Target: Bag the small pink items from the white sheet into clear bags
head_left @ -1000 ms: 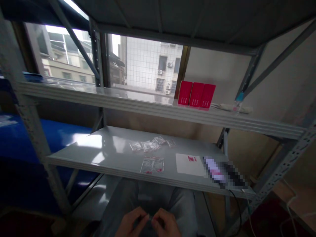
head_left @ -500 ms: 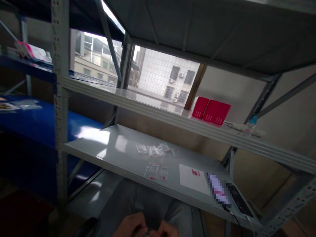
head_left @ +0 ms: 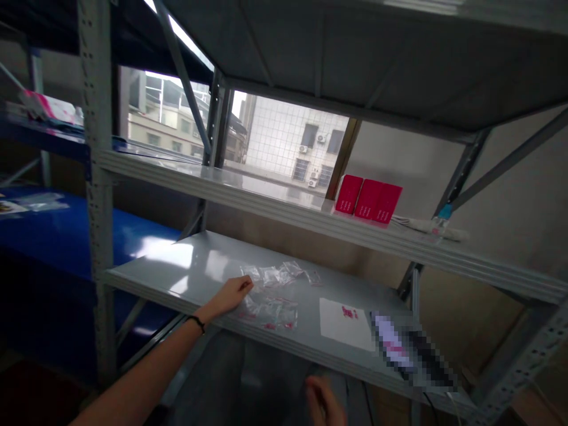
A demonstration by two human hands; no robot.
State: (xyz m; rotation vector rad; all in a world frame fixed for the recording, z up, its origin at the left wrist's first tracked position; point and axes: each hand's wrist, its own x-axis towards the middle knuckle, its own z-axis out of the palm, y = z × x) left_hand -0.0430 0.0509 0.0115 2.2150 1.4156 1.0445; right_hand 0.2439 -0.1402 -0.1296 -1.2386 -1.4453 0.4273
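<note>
My left hand [head_left: 234, 294], with a dark band on its wrist, reaches over the lower grey shelf. Its fingers are pinched at the upper edge of a small clear plastic bag [head_left: 251, 306]. Right beside that one lie two similar bags [head_left: 280, 313] with red bits at their lower ends. Just behind the fingers, several more clear bags [head_left: 270, 276] are spread in a row. Down by my lap, in front of the shelf edge, hovers my right hand [head_left: 325, 402]; it is blurred, and whether it holds anything is unclear.
On the lower shelf [head_left: 204, 269], a white sheet [head_left: 344, 325] with red print lies right of the bags, near a pixelated phone-like object [head_left: 393, 343] and cables. The upper shelf [head_left: 248, 192] carries red boxes [head_left: 369, 199] and a blue-capped bottle [head_left: 442, 220]. A metal upright [head_left: 98, 195] stands left.
My hands were together low by my lap. The left has moved up and forward onto the shelf, where a third bag now lies beside the two. The right has shifted slightly right.
</note>
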